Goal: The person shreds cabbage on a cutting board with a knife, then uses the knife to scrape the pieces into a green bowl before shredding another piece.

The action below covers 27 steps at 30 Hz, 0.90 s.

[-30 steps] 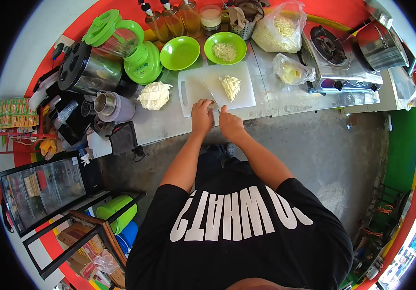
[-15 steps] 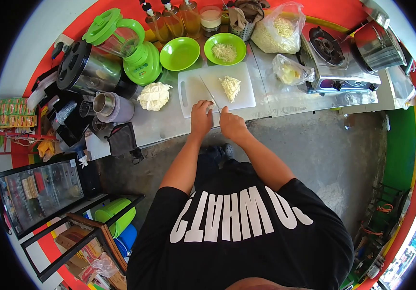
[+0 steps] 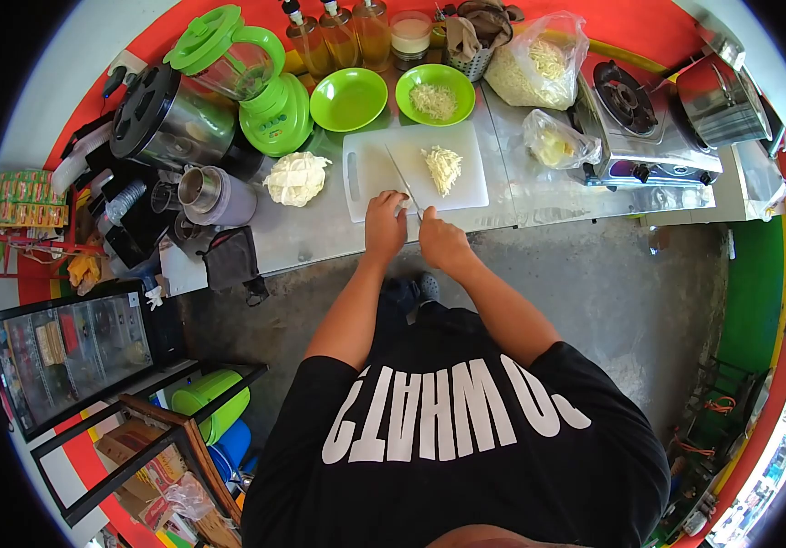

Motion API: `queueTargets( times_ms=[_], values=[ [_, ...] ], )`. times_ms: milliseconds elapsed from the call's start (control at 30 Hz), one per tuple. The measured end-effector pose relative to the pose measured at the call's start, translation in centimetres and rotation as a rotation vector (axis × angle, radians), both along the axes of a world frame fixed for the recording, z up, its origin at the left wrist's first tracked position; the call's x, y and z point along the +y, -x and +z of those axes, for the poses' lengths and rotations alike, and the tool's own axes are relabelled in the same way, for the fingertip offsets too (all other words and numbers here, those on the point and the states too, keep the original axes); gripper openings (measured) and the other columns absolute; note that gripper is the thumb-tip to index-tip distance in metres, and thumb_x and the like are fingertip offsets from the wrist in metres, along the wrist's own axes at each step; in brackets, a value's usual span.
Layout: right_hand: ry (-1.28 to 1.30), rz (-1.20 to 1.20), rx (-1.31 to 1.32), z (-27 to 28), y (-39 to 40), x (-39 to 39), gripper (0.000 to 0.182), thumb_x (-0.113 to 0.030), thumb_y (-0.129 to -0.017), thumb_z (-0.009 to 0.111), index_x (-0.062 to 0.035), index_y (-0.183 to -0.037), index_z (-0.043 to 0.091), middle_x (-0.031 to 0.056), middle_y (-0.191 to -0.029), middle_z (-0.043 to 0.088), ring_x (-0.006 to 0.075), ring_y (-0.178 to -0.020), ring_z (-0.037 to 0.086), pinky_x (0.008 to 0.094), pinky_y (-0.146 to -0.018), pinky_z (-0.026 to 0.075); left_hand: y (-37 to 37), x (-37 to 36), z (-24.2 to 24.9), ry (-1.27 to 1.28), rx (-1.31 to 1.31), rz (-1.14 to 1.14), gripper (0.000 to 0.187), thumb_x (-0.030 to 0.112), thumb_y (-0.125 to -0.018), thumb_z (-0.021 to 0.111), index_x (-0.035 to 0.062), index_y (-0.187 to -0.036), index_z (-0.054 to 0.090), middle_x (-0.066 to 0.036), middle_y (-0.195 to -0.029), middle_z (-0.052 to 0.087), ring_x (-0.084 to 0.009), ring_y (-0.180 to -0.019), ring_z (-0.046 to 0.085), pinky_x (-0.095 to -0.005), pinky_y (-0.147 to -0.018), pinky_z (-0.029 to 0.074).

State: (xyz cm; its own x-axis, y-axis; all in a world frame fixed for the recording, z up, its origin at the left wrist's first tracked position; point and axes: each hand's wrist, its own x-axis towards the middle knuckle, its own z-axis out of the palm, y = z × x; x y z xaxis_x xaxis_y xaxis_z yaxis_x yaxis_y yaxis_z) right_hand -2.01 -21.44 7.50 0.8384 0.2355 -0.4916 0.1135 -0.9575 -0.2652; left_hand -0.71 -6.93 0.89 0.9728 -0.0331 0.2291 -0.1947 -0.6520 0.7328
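My right hand (image 3: pixel 444 240) is closed around the handle of a knife (image 3: pixel 401 169), whose blade points away from me across the white cutting board (image 3: pixel 353 192). Just left of the blade, my left hand (image 3: pixel 386 224) rests at the board's near edge with its fingers curled together. A small pale bit shows by its fingertips, too small to name. Right of the knife lies a pile of shredded cabbage (image 3: pixel 442 171). A pale cabbage piece (image 3: pixel 297 178) sits on the counter left of the board.
Behind the board stand an empty-looking green bowl (image 3: pixel 347 99) and a green bowl (image 3: pixel 432 94) with shreds. A green blender (image 3: pixel 274 117) and a metal flask (image 3: pixel 218 196) are at left. Bagged shreds (image 3: pixel 539 68), a smaller bag (image 3: pixel 559 139) and a gas stove (image 3: pixel 628 99) are at right.
The view has shifted slightly, so the counter things appear a little to the right. Both hands keep nearly the same place at the board, and the knife stays in my right hand.
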Motion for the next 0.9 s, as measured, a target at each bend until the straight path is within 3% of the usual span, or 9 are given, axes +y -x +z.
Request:
queueTargets(
  times_ms=[233, 633, 800, 900],
  values=[
    [-0.099, -0.098, 0.036, -1.6, -0.7, -0.9, 0.043, -0.007, -0.091, 0.062, 0.007, -0.127, 0.042, 0.0276, -0.105, 0.072, 0.0412, -0.1, 0.073, 0.0462, -0.087, 0.059, 0.0, 0.1, 0.1, -0.008, 0.021, 0.015, 0.027, 0.0, -0.081, 0.069, 0.0035, -0.108, 0.07, -0.013, -0.113, 0.067, -0.0369, -0.109, 0.059, -0.0431, -0.098, 0.047],
    [-0.068, -0.03, 0.005, -1.5, -1.2, -0.8, 0.044, -0.006, -0.089, 0.063, 0.008, -0.125, 0.042, 0.0284, -0.104, 0.072, 0.041, -0.099, 0.073, 0.046, -0.084, 0.06, 0.1, -0.2, 0.3, 0.011, 0.005, 0.024, 0.027, -0.002, -0.081, 0.069, 0.0041, -0.107, 0.069, -0.013, -0.113, 0.067, -0.0373, -0.109, 0.06, -0.0438, -0.097, 0.047],
    [-0.03, 0.039, -0.058, -1.5, -0.6, -1.0, 0.043, -0.011, -0.092, 0.061, 0.0066, -0.126, 0.041, 0.0247, -0.099, 0.074, 0.0383, -0.093, 0.075, 0.0456, -0.081, 0.06, 0.1, -0.3, 0.1, 0.006, -0.019, 0.03, 0.027, -0.003, -0.08, 0.068, 0.0042, -0.107, 0.069, -0.014, -0.112, 0.067, -0.038, -0.108, 0.06, -0.0451, -0.095, 0.048],
    [-0.042, -0.044, -0.056, -2.2, 0.4, -0.3, 0.04, -0.011, -0.093, 0.061, 0.0065, -0.123, 0.042, 0.0237, -0.095, 0.074, 0.0377, -0.091, 0.075, 0.0454, -0.08, 0.061, 0.2, -0.5, 0.1, 0.013, 0.009, 0.059, 0.026, -0.003, -0.081, 0.068, 0.0035, -0.106, 0.069, -0.014, -0.112, 0.067, -0.0378, -0.109, 0.06, -0.045, -0.095, 0.048]
  ],
)
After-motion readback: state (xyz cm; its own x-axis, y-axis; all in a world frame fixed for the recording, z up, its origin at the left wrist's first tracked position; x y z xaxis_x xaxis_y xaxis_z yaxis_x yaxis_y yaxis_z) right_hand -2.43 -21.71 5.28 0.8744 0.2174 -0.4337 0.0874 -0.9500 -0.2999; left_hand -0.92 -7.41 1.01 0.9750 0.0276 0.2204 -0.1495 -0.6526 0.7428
